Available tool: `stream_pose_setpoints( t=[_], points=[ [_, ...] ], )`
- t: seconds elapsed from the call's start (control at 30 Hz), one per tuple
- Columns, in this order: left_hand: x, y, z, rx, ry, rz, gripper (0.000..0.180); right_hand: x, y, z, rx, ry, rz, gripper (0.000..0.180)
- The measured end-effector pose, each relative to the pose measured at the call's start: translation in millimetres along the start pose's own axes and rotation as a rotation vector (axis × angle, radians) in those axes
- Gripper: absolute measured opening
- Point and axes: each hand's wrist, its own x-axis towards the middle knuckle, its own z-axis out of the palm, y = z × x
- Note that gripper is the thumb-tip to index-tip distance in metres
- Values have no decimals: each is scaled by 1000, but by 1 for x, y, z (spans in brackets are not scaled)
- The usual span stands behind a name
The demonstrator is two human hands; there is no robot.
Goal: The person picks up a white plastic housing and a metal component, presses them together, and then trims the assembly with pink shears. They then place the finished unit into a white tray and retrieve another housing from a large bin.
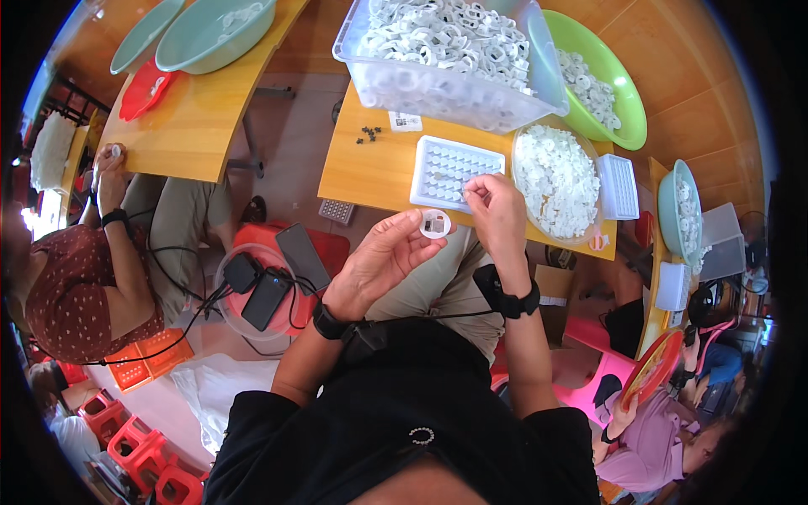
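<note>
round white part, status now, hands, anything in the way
Left hand holding round white part. Right hand at white tray, grip unclear. Hand hides part of tray.

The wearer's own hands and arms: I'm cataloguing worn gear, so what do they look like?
The left hand and right hand wear no gloves. A black left wristband and black right wristband show; a dark block sits by the right one. A thin black cable crosses at waist level. The short sleeves are black.

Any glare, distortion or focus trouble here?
In the head view, corners fall black and the outer scene tilts; a glare spot marks the green basin; a bright patch at far left is blown out; the round white piece in the left hand looks fairly sharp.
</note>
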Motion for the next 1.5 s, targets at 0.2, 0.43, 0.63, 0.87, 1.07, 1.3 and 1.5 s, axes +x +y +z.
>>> stream_pose_setpoints(
  t=[0.2, 0.43, 0.63, 0.87, 1.07, 1.3, 1.5],
  points=[
    [2, -4, -3, 51, -54, -15, 34, 0, 15, 3, -154, 204, -158, 9],
    [-3, 3, -13, 5, 28, 3, 35, -45, 19, -56, -6, 468, 19, 7],
    [8, -5, 1, 83, -9, -35, 34, -72, 125, -132, -252, 771, 145, 10],
    [8, -20, 19, 188, -20, -44, 33, -44, 162, -156, -717, 546, 273, 19],
    [11, -28, 27, 269, -27, -83, 33, -50, 168, -166, -434, 480, 428, 15],
    [9, -23, 45, 414, 18, -149, 32, -114, 138, -173, 468, 570, 418, 10],
    [15, -34, 36, 494, -78, -213, 27, -131, 57, -149, 724, 443, 387, 14]
  ],
)
